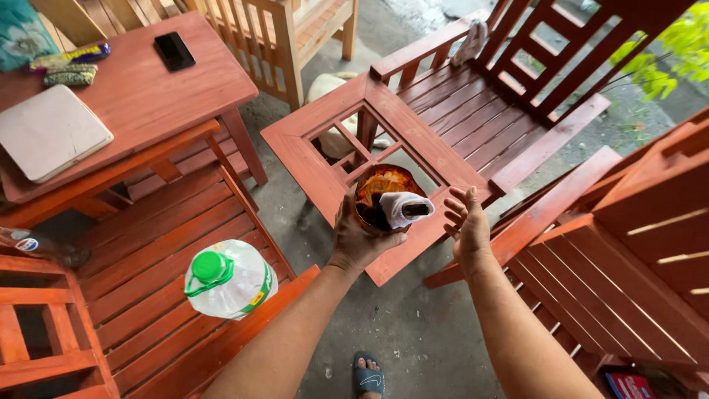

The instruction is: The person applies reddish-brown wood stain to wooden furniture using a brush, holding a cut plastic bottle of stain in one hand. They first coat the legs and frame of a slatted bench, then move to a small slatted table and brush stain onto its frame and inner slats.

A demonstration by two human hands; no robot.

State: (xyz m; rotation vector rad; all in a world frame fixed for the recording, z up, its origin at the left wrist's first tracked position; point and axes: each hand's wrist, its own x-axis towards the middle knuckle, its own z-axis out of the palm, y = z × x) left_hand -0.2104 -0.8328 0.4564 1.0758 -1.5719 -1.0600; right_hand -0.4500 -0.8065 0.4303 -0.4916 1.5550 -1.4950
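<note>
The left hand (pixel 363 238) grips a round open container of dark brown stain (pixel 384 198) with a white rag (pixel 405 208) stuffed inside, just above the near corner of the small red-brown wooden frame table (pixel 310 159). The right hand (pixel 467 225) hovers beside the container, fingers spread, holding nothing.

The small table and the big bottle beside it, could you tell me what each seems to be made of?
The small table looks like wood under a glossy red-brown stain: grain and slat joints show. The big bottle seems to be clear, thin plastic with a green plastic cap. The container in the left hand is too stained to tell.
</note>
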